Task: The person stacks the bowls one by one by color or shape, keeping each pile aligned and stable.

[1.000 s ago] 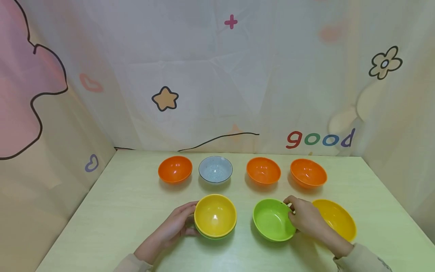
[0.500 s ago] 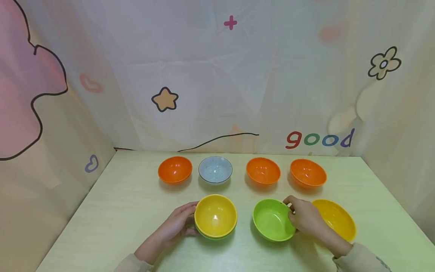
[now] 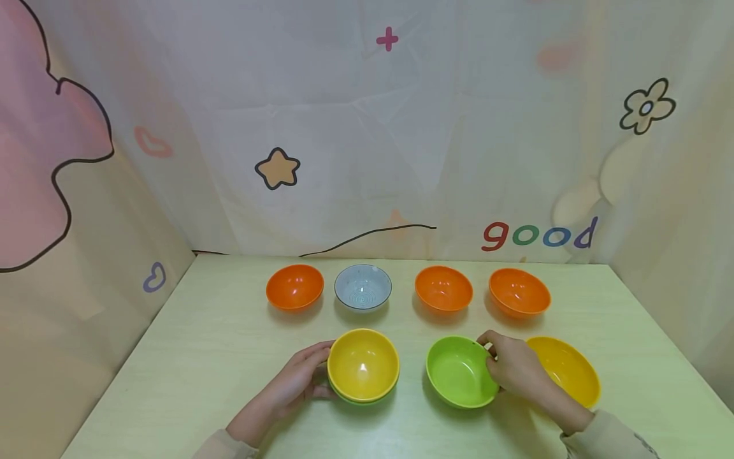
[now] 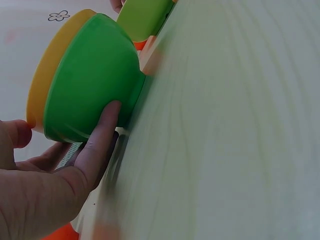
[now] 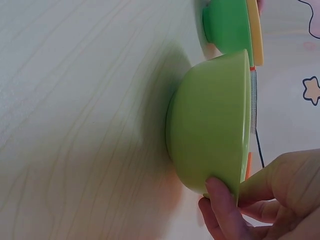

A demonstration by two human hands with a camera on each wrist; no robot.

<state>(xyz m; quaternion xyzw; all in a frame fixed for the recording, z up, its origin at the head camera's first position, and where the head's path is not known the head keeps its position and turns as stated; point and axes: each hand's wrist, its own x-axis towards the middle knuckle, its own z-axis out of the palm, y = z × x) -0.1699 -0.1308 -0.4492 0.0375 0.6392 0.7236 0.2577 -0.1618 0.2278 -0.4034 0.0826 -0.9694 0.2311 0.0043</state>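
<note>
My left hand (image 3: 292, 382) grips a small yellow bowl (image 3: 364, 364) nested in a green bowl (image 4: 95, 80), just to its right, while my right hand (image 3: 518, 368) pinches the rim of a lime bowl (image 3: 461, 373) on its left. Against my right hand's other side, partly hidden by it, sits a wider yellow bowl (image 3: 570, 370). Beyond both hands, three orange bowls (image 3: 295, 288) and a pale blue bowl (image 3: 363, 288) form a row across the table (image 3: 172, 370).

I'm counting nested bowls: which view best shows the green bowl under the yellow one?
The left wrist view: there the green bowl shows large. The head view gives only a sliver beneath the yellow bowl; the right wrist view shows it cropped.
</note>
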